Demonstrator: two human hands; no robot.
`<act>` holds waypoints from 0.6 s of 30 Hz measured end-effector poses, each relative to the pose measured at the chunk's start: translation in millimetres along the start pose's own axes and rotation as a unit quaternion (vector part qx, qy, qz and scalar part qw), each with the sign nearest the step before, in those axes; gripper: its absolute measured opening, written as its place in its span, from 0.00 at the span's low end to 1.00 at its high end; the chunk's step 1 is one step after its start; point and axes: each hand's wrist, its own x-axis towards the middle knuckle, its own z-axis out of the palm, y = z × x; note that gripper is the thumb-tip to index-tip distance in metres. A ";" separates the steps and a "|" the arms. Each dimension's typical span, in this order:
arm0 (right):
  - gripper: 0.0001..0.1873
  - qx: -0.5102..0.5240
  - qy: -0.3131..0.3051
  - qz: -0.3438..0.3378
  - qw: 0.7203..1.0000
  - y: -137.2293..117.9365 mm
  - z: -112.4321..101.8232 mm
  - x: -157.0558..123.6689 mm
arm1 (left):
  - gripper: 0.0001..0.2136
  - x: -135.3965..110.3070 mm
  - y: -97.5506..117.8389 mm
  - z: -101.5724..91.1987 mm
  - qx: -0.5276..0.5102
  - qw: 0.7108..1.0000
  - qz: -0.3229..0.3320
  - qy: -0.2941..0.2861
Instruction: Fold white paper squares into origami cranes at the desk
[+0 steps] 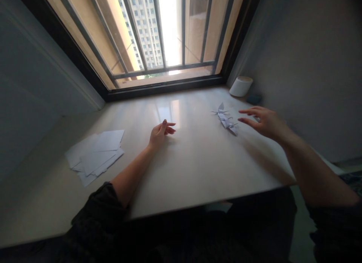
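Observation:
My left hand [161, 133] rests on the pale table [192, 168] near its middle, fingers loosely curled, nothing in it. My right hand [261, 121] hovers over the right side of the table with fingers stretched out and apart, holding nothing. Just left of its fingertips lie two folded white paper cranes [226, 119], one behind the other. A loose pile of white paper sheets [94, 154] lies on the table's left side, well away from my left hand.
A white roll [241, 86] and a small dark object [253, 99] stand at the back right corner by the wall. A barred window [166, 40] runs along the table's far edge. Grey walls close in left and right.

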 end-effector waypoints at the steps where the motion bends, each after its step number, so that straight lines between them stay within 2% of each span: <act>1: 0.24 0.016 0.002 -0.001 1.000 -14.5 -5.8 2.5 | 0.29 -0.4 0.6 0.4 0.001 1.000 0.001 0.000; 4: 0.20 0.081 -0.002 -0.024 0.996 -69.9 -13.2 14.4 | 0.29 -1.9 2.6 1.5 -0.002 1.000 0.005 0.008; 6: 0.16 0.127 -0.009 -0.047 0.991 -108.3 -3.2 24.6 | 0.28 -2.8 3.4 2.2 -0.007 1.000 0.009 0.021; 8: 0.12 0.166 -0.026 -0.071 0.983 -140.4 21.9 35.4 | 0.28 -3.5 3.8 2.8 -0.013 0.999 0.016 0.039; 10: 0.10 0.222 -0.055 -0.056 0.972 -163.4 58.8 45.2 | 0.28 -4.0 3.8 3.1 -0.013 0.998 0.023 0.055; 13: 0.13 0.359 -0.114 0.042 0.925 -182.7 116.9 54.4 | 0.28 -4.7 3.9 3.0 0.007 0.997 0.033 0.075; 14: 0.14 0.379 -0.108 0.075 0.916 -186.0 131.9 55.2 | 0.28 -5.2 4.0 2.8 0.014 0.996 0.035 0.079; 16: 0.15 0.355 -0.072 0.080 0.929 -188.9 150.5 53.4 | 0.28 -6.8 4.2 2.4 0.022 0.995 0.039 0.088; 18: 0.14 0.288 -0.042 0.013 0.957 -188.0 155.9 48.9 | 0.28 -9.3 4.4 2.4 0.031 0.995 0.046 0.089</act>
